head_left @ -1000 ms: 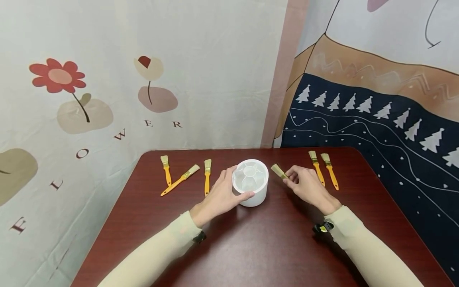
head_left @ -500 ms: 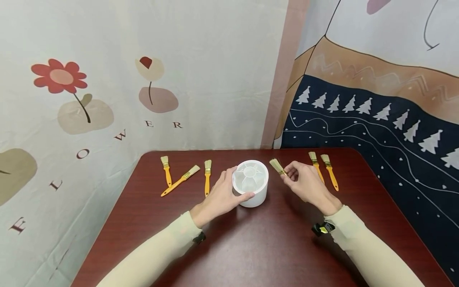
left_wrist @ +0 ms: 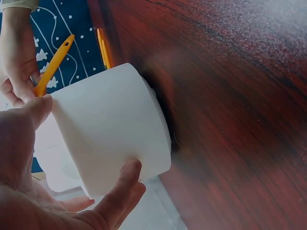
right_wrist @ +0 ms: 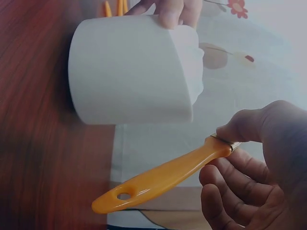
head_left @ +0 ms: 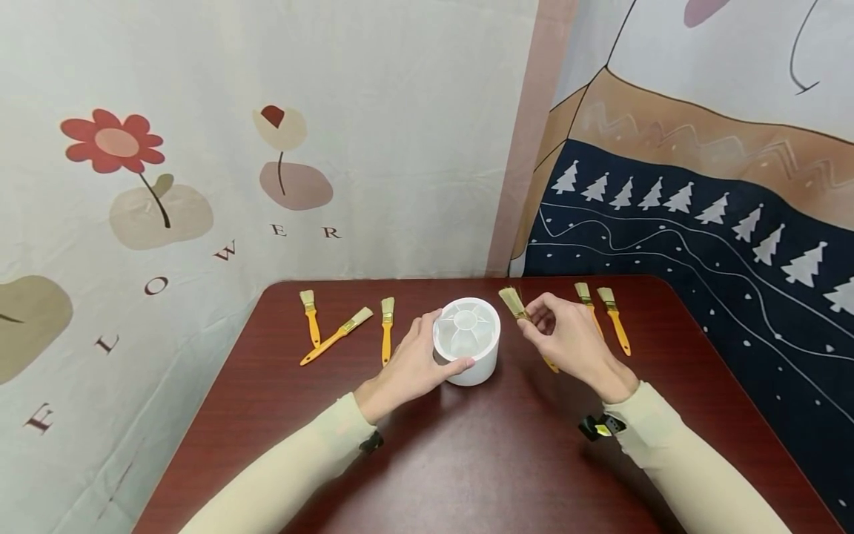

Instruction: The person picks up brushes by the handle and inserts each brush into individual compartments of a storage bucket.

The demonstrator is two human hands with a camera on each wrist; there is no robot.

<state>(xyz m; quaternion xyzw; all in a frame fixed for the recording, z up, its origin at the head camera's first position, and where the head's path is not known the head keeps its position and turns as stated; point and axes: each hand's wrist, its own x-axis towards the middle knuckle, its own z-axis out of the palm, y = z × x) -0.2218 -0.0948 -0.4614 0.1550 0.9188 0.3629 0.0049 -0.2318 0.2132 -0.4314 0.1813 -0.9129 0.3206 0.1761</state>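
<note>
My left hand (head_left: 410, 356) grips a white round holder (head_left: 485, 363) from its left side, thumb at the near rim and fingers round the far side. Thin walls divide the inside of the holder into several compartments around a central ring. To the right of it, my right hand (head_left: 570, 337) pinches a flat paintbrush (head_left: 512, 300) near the metal band. Its pale bristles point up and toward the holder, apart from the rim. The yellow handle (right_wrist: 163, 179) slants down toward the table in the right wrist view, showing a hole near its end.
Three yellow-handled paintbrushes lie left of the holder, the leftmost brush (head_left: 310, 315) touching a slanted brush (head_left: 336, 337); the third brush (head_left: 387, 326) is beside the left hand. Two more, including the rightmost brush (head_left: 615, 320), lie behind the right hand. Printed cloth (head_left: 414, 148) hangs behind the table (head_left: 494, 460).
The paintbrush in my right hand has turned more upright: its bristles have risen slightly to the left and its handle end now shows below the hand. The left hand and holder stay put.
</note>
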